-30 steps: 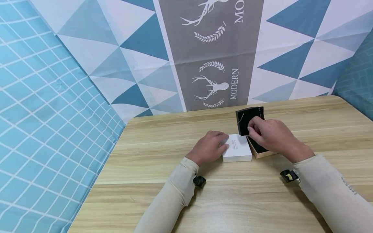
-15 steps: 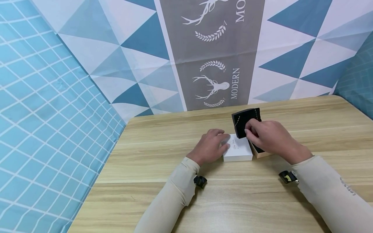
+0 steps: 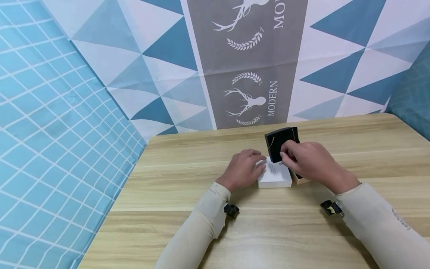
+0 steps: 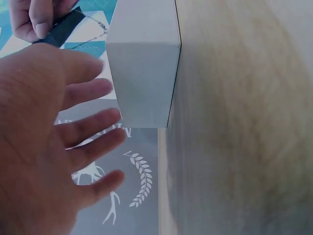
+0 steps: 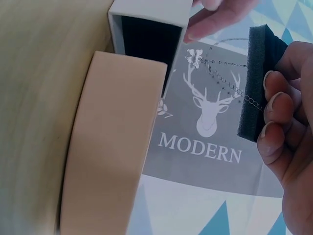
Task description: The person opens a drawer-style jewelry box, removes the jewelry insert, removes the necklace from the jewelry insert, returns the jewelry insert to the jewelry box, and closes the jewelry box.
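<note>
My right hand pinches a black foam pad and holds it tilted up above the boxes. A thin chain necklace runs over the pad, and in the right wrist view its flower pendant hangs loose behind it. My left hand, fingers loosely spread, rests at the left side of a white box sleeve with small print on top. Right beside the sleeve lies a tan box tray, mostly covered by my right hand in the head view. The sleeve's end facing the tray is hollow and dark inside.
The boxes lie on a wood-grain table, towards its far side. Behind it hangs a patterned cloth with deer prints. A blue checked cloth borders the left edge. Small black devices sit at both wrists.
My right hand has moved slightly left with the foam pad, which now overlaps the sleeve's far edge in view. My left hand has stayed at the sleeve.
</note>
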`<state>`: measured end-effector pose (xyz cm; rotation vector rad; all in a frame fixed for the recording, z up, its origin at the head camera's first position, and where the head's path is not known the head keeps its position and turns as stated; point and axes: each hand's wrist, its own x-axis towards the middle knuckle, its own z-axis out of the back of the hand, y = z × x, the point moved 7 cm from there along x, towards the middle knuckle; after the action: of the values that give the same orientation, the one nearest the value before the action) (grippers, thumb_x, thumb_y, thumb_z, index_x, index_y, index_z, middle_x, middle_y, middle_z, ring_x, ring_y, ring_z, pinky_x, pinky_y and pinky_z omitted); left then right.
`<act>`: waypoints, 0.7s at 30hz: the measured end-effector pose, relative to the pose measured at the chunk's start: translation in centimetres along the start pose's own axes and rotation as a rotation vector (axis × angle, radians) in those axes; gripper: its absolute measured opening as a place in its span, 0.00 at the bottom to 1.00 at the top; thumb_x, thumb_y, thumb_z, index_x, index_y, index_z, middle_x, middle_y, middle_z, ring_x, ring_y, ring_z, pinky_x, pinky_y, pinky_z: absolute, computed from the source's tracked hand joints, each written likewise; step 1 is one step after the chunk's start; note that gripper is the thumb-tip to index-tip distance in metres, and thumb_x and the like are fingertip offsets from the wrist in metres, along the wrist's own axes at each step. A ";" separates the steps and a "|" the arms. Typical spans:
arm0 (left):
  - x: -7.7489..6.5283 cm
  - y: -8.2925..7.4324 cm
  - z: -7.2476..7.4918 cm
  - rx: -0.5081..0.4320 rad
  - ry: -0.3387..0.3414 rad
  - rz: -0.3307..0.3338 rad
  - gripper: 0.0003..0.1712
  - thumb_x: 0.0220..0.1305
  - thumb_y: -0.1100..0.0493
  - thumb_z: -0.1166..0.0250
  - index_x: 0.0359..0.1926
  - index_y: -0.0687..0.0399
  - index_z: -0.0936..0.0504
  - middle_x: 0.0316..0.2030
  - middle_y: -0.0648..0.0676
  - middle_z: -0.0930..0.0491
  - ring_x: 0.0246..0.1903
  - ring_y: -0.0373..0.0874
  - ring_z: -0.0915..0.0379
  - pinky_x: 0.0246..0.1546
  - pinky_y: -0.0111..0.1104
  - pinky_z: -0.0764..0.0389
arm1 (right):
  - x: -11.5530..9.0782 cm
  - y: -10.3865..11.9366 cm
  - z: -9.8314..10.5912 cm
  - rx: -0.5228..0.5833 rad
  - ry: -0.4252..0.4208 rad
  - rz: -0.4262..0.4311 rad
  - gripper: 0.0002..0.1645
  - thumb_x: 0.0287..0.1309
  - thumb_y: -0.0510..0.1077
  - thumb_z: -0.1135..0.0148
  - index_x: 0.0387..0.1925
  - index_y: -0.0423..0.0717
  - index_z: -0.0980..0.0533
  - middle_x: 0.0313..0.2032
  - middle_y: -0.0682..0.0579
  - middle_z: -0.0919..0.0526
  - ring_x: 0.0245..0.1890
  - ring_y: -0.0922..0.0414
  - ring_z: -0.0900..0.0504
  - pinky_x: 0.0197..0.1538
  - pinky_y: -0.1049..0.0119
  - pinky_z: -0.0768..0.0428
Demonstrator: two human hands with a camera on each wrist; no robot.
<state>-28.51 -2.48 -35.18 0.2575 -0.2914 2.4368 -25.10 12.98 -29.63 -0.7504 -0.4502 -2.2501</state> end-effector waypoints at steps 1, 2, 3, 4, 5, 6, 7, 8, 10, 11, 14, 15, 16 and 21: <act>0.0 -0.1 0.2 0.005 -0.030 -0.008 0.18 0.75 0.49 0.43 0.58 0.45 0.16 0.57 0.50 0.21 0.58 0.45 0.26 0.56 0.43 0.24 | 0.0 0.1 0.0 0.000 -0.005 0.007 0.06 0.55 0.36 0.35 0.34 0.46 0.23 0.17 0.65 0.34 0.14 0.70 0.41 0.18 0.71 0.38; 0.0 -0.1 0.5 0.005 -0.064 -0.015 0.17 0.75 0.49 0.43 0.57 0.46 0.15 0.56 0.49 0.20 0.56 0.44 0.25 0.55 0.42 0.24 | 0.0 0.2 0.1 -0.001 -0.008 0.013 0.06 0.54 0.36 0.35 0.34 0.46 0.23 0.17 0.66 0.34 0.14 0.70 0.41 0.18 0.71 0.38; 0.0 -0.1 0.7 0.000 -0.100 -0.019 0.17 0.75 0.50 0.43 0.56 0.46 0.15 0.54 0.48 0.19 0.55 0.44 0.24 0.54 0.41 0.23 | 0.0 0.3 0.1 -0.002 -0.011 0.019 0.06 0.54 0.36 0.35 0.34 0.46 0.23 0.17 0.66 0.34 0.14 0.70 0.41 0.18 0.71 0.38; 0.0 -0.1 1.0 -0.014 -0.137 -0.019 0.16 0.75 0.51 0.43 0.56 0.47 0.15 0.52 0.48 0.18 0.54 0.43 0.23 0.53 0.40 0.23 | 0.0 0.4 0.1 -0.002 -0.013 0.023 0.06 0.54 0.36 0.35 0.34 0.46 0.24 0.17 0.65 0.34 0.14 0.70 0.40 0.18 0.71 0.38; -0.1 -0.1 1.3 -0.032 -0.175 -0.022 0.16 0.75 0.51 0.43 0.55 0.47 0.15 0.51 0.47 0.17 0.53 0.42 0.22 0.53 0.40 0.23 | 0.1 0.5 0.1 0.000 -0.015 0.024 0.07 0.54 0.36 0.34 0.34 0.46 0.24 0.17 0.66 0.34 0.14 0.70 0.40 0.18 0.71 0.38; -0.1 -0.1 1.6 -0.048 -0.215 -0.026 0.16 0.75 0.52 0.43 0.55 0.48 0.15 0.50 0.47 0.17 0.52 0.42 0.22 0.52 0.39 0.23 | 0.1 0.5 0.2 0.000 -0.017 0.026 0.07 0.54 0.36 0.34 0.34 0.46 0.24 0.17 0.66 0.33 0.14 0.70 0.40 0.18 0.71 0.38; -0.2 -0.1 1.9 -0.065 -0.254 -0.031 0.16 0.75 0.53 0.44 0.55 0.48 0.15 0.49 0.47 0.16 0.52 0.41 0.22 0.52 0.38 0.23 | 0.1 0.6 0.2 -0.001 -0.019 0.029 0.07 0.53 0.36 0.34 0.34 0.46 0.24 0.17 0.66 0.33 0.14 0.70 0.40 0.18 0.71 0.38; -0.2 -0.1 2.2 -0.082 -0.292 -0.037 0.16 0.75 0.53 0.44 0.55 0.49 0.15 0.48 0.46 0.16 0.51 0.41 0.22 0.52 0.37 0.23 | 0.1 0.6 0.2 -0.001 -0.021 0.032 0.07 0.53 0.36 0.34 0.34 0.47 0.24 0.17 0.66 0.33 0.15 0.70 0.40 0.18 0.71 0.38; -0.3 -0.2 2.7 -0.110 -0.357 -0.059 0.15 0.75 0.54 0.44 0.54 0.50 0.15 0.47 0.46 0.16 0.51 0.40 0.22 0.52 0.36 0.23 | 0.1 0.7 0.3 -0.001 -0.024 0.038 0.07 0.53 0.36 0.34 0.33 0.47 0.24 0.17 0.66 0.34 0.15 0.70 0.40 0.18 0.72 0.38; -0.3 -0.2 2.8 -0.120 -0.384 -0.074 0.15 0.75 0.55 0.44 0.53 0.51 0.15 0.47 0.47 0.16 0.50 0.39 0.22 0.53 0.35 0.23 | 0.2 0.8 0.3 -0.002 -0.026 0.041 0.07 0.53 0.36 0.34 0.33 0.47 0.24 0.17 0.66 0.34 0.15 0.70 0.40 0.18 0.72 0.38; -0.4 -0.5 3.3 -0.137 -0.444 -0.117 0.15 0.75 0.55 0.44 0.52 0.53 0.14 0.46 0.47 0.16 0.50 0.39 0.22 0.54 0.32 0.25 | 0.2 1.0 0.5 -0.005 -0.030 0.046 0.07 0.53 0.36 0.34 0.33 0.47 0.24 0.17 0.66 0.34 0.15 0.70 0.40 0.18 0.72 0.38; -0.4 -0.6 3.5 -0.146 -0.460 -0.130 0.15 0.75 0.56 0.44 0.52 0.53 0.14 0.45 0.47 0.16 0.49 0.39 0.22 0.55 0.31 0.25 | 0.3 1.0 0.6 -0.007 -0.031 0.046 0.07 0.52 0.36 0.34 0.33 0.47 0.24 0.17 0.66 0.34 0.15 0.70 0.40 0.18 0.72 0.39; -0.5 -0.7 3.6 -0.154 -0.473 -0.142 0.15 0.75 0.56 0.44 0.51 0.54 0.14 0.45 0.48 0.16 0.49 0.39 0.22 0.54 0.31 0.25 | 0.3 1.1 0.6 -0.009 -0.031 0.045 0.07 0.52 0.36 0.34 0.33 0.47 0.24 0.17 0.66 0.34 0.15 0.70 0.40 0.18 0.72 0.38; -0.9 -1.0 3.8 -0.188 -0.509 -0.177 0.13 0.75 0.56 0.43 0.47 0.54 0.14 0.42 0.47 0.16 0.46 0.37 0.22 0.51 0.27 0.24 | 0.2 1.5 0.6 0.002 -0.026 0.045 0.07 0.53 0.36 0.34 0.33 0.47 0.24 0.17 0.66 0.35 0.15 0.70 0.40 0.18 0.72 0.38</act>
<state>-26.79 -3.31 -31.59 0.7849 -0.6838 2.1202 -23.93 12.19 -28.85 -0.7819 -0.4439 -2.2000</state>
